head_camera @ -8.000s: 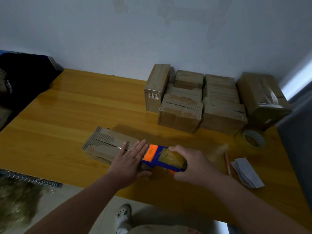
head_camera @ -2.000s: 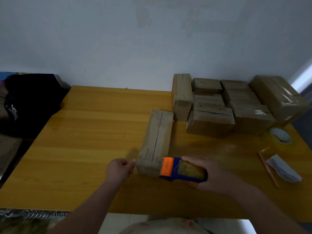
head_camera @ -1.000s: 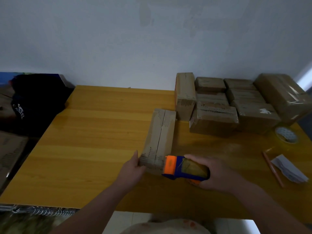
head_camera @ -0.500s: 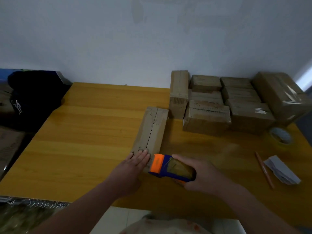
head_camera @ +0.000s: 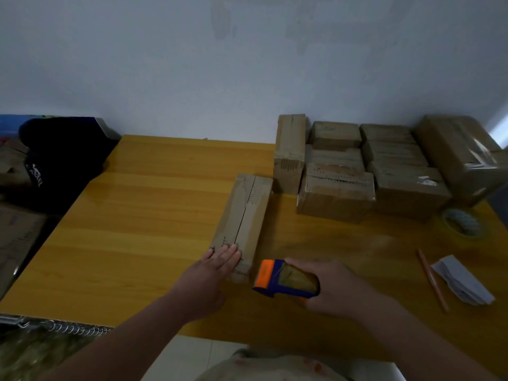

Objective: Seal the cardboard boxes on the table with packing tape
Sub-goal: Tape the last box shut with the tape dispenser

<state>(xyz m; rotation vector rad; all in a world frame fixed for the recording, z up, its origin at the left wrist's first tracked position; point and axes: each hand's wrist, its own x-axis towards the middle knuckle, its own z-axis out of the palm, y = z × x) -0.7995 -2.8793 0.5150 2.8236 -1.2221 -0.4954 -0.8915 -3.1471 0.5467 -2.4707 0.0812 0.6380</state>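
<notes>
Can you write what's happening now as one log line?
left hand: flat on box | right hand: holds tape dispenser near box end | seam: open

Packing room, wooden table (head_camera: 154, 215), stacked boxes (head_camera: 384, 171)

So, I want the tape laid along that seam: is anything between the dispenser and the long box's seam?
Only the left hand: its fingers lie flat on the near end of the long box, reaching the seam. The tape dispenser, gripped by the right hand, sits just right of that end. The seam beyond is uncovered.
</notes>
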